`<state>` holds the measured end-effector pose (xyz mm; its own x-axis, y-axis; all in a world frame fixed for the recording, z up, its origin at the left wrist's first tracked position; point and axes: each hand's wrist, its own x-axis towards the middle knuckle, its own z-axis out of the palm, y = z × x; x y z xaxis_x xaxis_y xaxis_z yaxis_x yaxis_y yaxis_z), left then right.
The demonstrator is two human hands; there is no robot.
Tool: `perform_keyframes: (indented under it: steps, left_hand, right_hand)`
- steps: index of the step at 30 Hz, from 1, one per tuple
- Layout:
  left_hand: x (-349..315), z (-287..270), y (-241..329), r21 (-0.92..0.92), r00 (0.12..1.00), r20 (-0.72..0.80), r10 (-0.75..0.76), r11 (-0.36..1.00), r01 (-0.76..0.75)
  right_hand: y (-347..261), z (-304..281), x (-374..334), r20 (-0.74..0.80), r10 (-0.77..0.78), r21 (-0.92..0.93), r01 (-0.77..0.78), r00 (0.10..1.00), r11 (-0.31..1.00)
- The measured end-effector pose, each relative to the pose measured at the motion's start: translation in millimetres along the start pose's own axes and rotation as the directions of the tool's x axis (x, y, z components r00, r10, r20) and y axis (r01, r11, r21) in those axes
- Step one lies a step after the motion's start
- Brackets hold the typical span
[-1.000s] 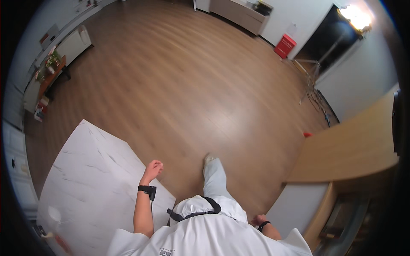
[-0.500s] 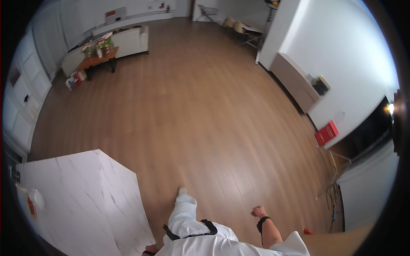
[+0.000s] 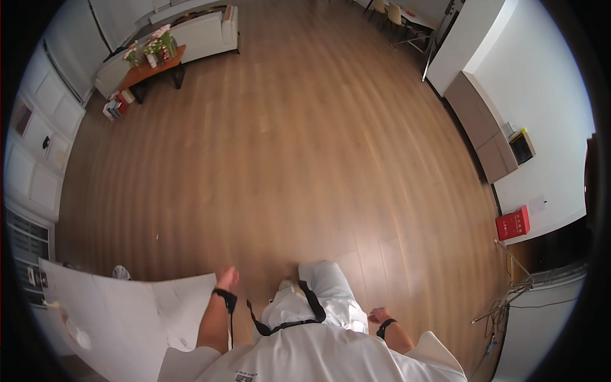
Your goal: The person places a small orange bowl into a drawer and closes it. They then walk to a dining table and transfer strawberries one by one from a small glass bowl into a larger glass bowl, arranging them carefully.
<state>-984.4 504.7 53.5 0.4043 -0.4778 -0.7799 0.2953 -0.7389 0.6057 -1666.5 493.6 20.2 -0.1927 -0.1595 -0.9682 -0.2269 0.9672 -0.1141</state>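
My left hand (image 3: 227, 278) swings forward at waist height, its fingers loosely curled with no object showing in them. A black band circles that wrist, and a cord hangs from it. Nearest to this hand is the corner of a white, marble-patterned counter (image 3: 137, 312); I cannot tell whether they touch. Beside my right hip hangs my right hand (image 3: 380, 314), also with curled fingers and nothing visible in its grasp; it too wears a black wristband. Between my arms, a black strap (image 3: 313, 302) lies across my white shirt and pale trousers.
Wood floor (image 3: 280, 159) stretches ahead. At far left, a wooden bench (image 3: 137, 75) with flower vases (image 3: 158, 48) stands behind a pale sofa (image 3: 203, 35), books (image 3: 118, 105) beside it. Along the right are a wall cabinet (image 3: 480, 121), a red box (image 3: 513, 223) and a metal stand (image 3: 519, 283) with cables.
I have stepped forward past the counter, which now sits lower in view. My left hand has swung up and forward; my right hand has dropped back slightly. The other leg now leads.
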Motion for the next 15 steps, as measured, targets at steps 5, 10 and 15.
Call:
perform_keyframes:
  steps: [5, 10, 15]
  left_hand:
    - [94.2, 110.2, 247.9, 0.15, 0.934, 0.029, 0.357, 0.922, -0.357]
    - [101.1, 270.6, 455.4, -0.005, 0.832, 0.312, 0.46, 0.876, -0.483]
    - [218.1, 333.5, 479.3, -0.002, 0.949, 0.235, 0.212, 0.976, -0.218]
  right_hand:
    - [-101.8, -10.2, 18.7, -0.005, 0.053, 0.084, -0.053, 0.999, 0.995]
    - [-289.2, -74.5, 21.8, -0.119, -0.044, 0.194, 0.066, 0.992, 0.979]
    - [-518.3, -107.1, 50.8, -0.164, -0.157, 0.17, 0.185, 0.974, 0.968]
